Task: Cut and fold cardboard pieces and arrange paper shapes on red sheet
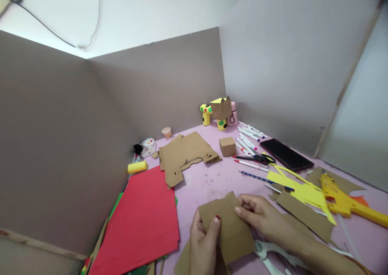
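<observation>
Both my hands hold a piece of brown cardboard (pixel 233 230) above the front of the pink table. My left hand (pixel 204 238) grips its left side, thumb on top and fingers curled behind. At the upper right edge, my right hand (pixel 257 216) pinches the cardboard between thumb and fingers. Beneath the right forearm lie white-handled scissors (pixel 266 257), partly hidden. More cardboard (pixel 182 263) shows below my left hand. A small cardboard box (pixel 227 147) stands farther back on the table.
Red sheets (pixel 145 218) lie at left, near a yellow roll (pixel 137 167). Torn cardboard (pixel 188 149) is behind them. To the right are markers (pixel 248 133), black scissors (pixel 263 158), a phone (pixel 286 154), yellow paper scraps (pixel 306 190) and a yellow glue gun (pixel 339 198). Grey panels (pixel 163 85) surround the table.
</observation>
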### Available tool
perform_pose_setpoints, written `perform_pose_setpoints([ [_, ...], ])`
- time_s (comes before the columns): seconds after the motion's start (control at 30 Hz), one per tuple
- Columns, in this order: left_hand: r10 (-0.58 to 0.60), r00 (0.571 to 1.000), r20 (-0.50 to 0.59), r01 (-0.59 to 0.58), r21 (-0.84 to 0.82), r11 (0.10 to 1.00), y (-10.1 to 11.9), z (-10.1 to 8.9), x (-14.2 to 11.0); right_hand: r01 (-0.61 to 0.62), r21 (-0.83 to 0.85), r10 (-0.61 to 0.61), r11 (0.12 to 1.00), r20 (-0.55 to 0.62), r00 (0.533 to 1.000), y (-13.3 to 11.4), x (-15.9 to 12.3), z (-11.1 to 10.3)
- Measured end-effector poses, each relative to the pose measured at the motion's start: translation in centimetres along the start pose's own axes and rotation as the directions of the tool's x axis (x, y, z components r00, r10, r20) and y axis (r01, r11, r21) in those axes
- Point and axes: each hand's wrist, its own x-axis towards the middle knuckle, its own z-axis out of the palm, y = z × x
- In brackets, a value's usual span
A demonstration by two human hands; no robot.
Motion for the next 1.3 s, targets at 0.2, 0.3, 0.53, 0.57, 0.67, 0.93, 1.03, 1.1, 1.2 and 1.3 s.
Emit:
perform_pose_setpoints([
  [0.2,-0.067,0.994,0.089,0.067,0.011,0.998,0.2,-0.6,0.3,-0.128,0.245,0.126,0.961,0.023,0.992,1.0,0.0,0.3],
  [0.3,-0.051,0.997,0.062,0.049,0.034,0.998,0.5,-0.5,0.1,-0.179,0.264,0.176,0.948,0.037,0.984,0.6,-0.2,0.5],
  [0.53,-0.044,0.998,0.049,0.044,0.001,0.999,0.7,-0.6,0.1,-0.202,0.282,0.188,0.938,0.076,0.979,0.0,-0.5,0.7],
  [0.57,-0.043,0.998,0.044,0.043,-0.011,0.999,0.5,-0.8,0.2,-0.195,0.288,0.184,0.938,0.065,0.981,0.2,-0.4,0.7],
  [0.67,-0.046,0.998,0.045,0.046,-0.01,0.999,-0.1,-1.2,0.6,-0.153,0.329,0.166,0.932,-0.013,0.986,0.4,-0.2,0.7],
  [0.93,-0.026,0.999,-0.018,0.028,0.118,0.993,-0.4,-1.5,0.8,-0.14,0.372,0.2,0.918,-0.128,0.971,-0.3,0.1,0.6],
  [1.03,0.182,0.982,-0.059,-0.163,0.237,0.958,0.2,-1.7,0.5,-0.123,0.338,0.199,0.933,-0.199,0.96,-0.9,0.0,0.4],
  [1.1,0.405,0.914,0.015,-0.381,0.375,0.845,0.4,-1.8,0.1,-0.126,0.382,0.213,0.915,-0.195,0.957,-1.4,-0.1,0.3],
  [1.2,0.666,0.743,0.064,-0.61,0.475,0.635,0.1,-1.7,-0.1,-0.186,0.514,0.234,0.838,-0.031,0.972,-1.9,-0.3,0.4],
  [1.3,0.754,0.656,0.036,-0.658,0.515,0.549,-0.6,-1.5,-0.1,-0.208,0.573,0.233,0.793,0.031,0.972,-2.0,-0.3,0.6],
])
